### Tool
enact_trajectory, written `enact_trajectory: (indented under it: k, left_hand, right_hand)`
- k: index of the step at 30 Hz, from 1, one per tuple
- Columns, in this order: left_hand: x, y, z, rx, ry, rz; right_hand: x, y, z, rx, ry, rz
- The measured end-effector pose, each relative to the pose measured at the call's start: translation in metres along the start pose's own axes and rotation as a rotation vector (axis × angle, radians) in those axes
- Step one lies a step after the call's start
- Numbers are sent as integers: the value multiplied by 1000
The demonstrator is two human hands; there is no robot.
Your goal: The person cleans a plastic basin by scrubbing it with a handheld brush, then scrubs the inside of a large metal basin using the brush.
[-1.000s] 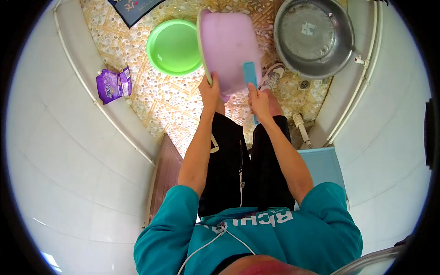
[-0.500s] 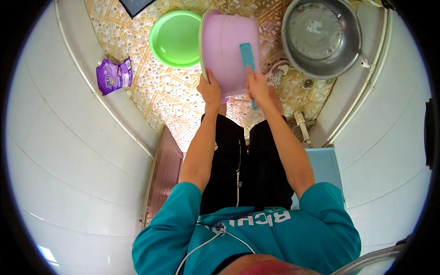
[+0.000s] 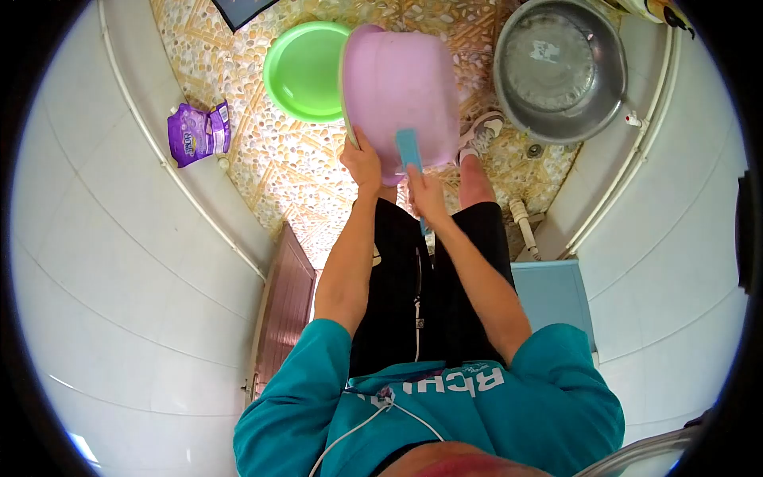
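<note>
A pink basin (image 3: 401, 95) is tipped on its side in front of my knees, its rim toward the left and its outer wall showing. My left hand (image 3: 362, 163) grips the rim at its near left edge. In my right hand (image 3: 425, 193) is a blue brush (image 3: 408, 148), its head lying against the lower part of the basin's outer wall. The brush's bristles are hidden from view. Just left of the pink basin, a green basin (image 3: 306, 73) stands on the pebbled floor.
A large grey metal basin (image 3: 548, 67) holding water stands at the upper right, near a floor drain (image 3: 534, 150) and a white pipe (image 3: 524, 229). A purple pouch (image 3: 197, 133) lies by the left wall. A dark mat (image 3: 241, 9) is at the top.
The blue brush in my right hand went up along the pink basin, then came back down and to the left. My left hand keeps its hold on the rim.
</note>
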State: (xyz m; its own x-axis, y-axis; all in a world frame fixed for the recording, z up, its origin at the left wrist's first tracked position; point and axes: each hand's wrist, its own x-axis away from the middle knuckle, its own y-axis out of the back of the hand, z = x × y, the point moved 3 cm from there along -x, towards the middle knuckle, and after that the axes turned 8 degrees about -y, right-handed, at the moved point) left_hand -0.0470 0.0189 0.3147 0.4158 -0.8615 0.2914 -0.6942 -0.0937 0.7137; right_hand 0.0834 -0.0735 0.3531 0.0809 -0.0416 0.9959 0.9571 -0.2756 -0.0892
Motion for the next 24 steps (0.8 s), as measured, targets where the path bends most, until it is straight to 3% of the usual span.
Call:
enact_trajectory:
  k: [2, 3, 5, 9, 11, 15, 17, 18, 20, 22, 24]
  left_hand:
    - [-6, 2, -12, -3, 22, 30]
    - [-5, 2, -15, -9, 49, 60]
    - [1, 3, -10, -37, 37, 37]
    - [-1, 5, -4, 16, 60, 61]
    - [0, 4, -1, -16, 37, 47]
    - [0, 2, -4, -50, 29, 77]
    - [5, -1, -4, -31, 2, 43]
    - [6, -3, -6, 0, -31, 16]
    - [5, -7, -8, -17, 13, 54]
    - [5, -5, -6, -60, 69, 100]
    - [2, -1, -9, -64, -70, 35]
  right_hand:
    - [-16, 7, 37, 164, 216, -108]
    - [-22, 5, 61, 169, 213, -107]
    - [-24, -4, 95, -238, 114, 57]
    - [-2, -18, 35, -37, 145, -49]
    - [6, -21, 10, -77, -50, 30]
    - [-30, -11, 76, -43, 126, -64]
    - [-35, -10, 106, -417, 67, 169]
    - [-30, -12, 90, -423, 67, 163]
    - [-14, -16, 51, -95, 148, -48]
    - [8, -27, 32, -167, -51, 4]
    - [4, -23, 35, -197, -114, 39]
